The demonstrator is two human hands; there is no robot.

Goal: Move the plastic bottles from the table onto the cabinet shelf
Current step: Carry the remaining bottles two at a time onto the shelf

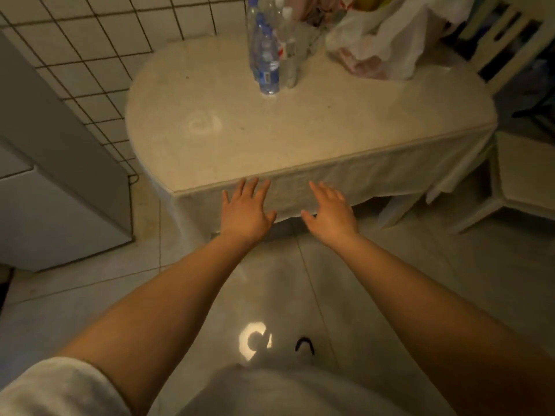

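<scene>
- Left hand [244, 210]: fingers spread, holding nothing, before the table [300, 130] edge.
- Right hand [332, 213]: likewise spread and empty.
- Plastic bottles [271, 52]: clustered upright at the table's far side, beside a plastic bag [381, 40].
- Step: approach; next, reaching across to grasp a bottle.

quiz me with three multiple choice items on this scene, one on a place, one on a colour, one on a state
1. Where do the bottles stand?
A. far side of the table
B. on the floor
C. on the chair

2. What colour is the nearest bottle's cap?
A. red
B. blue
C. green

3. What state is the left hand in?
A. gripping a bottle
B. open, holding nothing
C. clenched in a fist

Answers:
1 A: they stand in a cluster at the far side of the table, beside the bag.
2 B: its cap looks blue.
3 B: its fingers are spread, with nothing in them.
</scene>
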